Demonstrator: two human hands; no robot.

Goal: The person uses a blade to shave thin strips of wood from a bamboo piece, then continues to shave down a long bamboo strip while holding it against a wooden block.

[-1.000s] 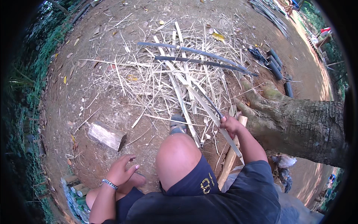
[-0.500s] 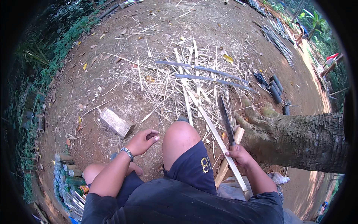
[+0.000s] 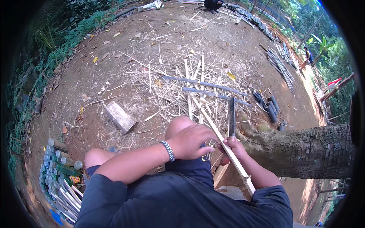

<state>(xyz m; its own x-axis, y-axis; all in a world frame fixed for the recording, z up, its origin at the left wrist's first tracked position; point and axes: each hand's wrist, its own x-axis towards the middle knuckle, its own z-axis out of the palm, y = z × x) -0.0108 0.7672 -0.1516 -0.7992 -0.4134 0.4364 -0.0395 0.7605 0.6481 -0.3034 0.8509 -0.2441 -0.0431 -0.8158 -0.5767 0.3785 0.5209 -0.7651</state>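
Note:
A machete (image 3: 232, 117) points away from me, its dark blade upright in the picture; my right hand (image 3: 235, 148) is closed around its handle. Running from the shavings back past my right forearm is a long pale bamboo strip (image 3: 238, 167), which crosses beside the right hand and seems to touch it. My left hand (image 3: 190, 142) hovers over my knee, thumb and fingers apart, with its fingertips close to the strip and nothing in it. Farther out, two dark strips (image 3: 207, 84) lie across other pale strips on the ground.
A short wood block (image 3: 121, 117) lies ahead to the left. At right, a thick tree trunk (image 3: 300, 152) runs sideways near my right arm. Bamboo shavings (image 3: 171, 91) litter the ground. Cut bamboo tubes (image 3: 64, 160) and pale strips (image 3: 68, 203) are stacked at lower left. Other people are far off.
My left hand has swung right, from beside the knee to near the bamboo strip. My right hand with the machete has shifted slightly left, and the blade stands straighter. The view has shifted.

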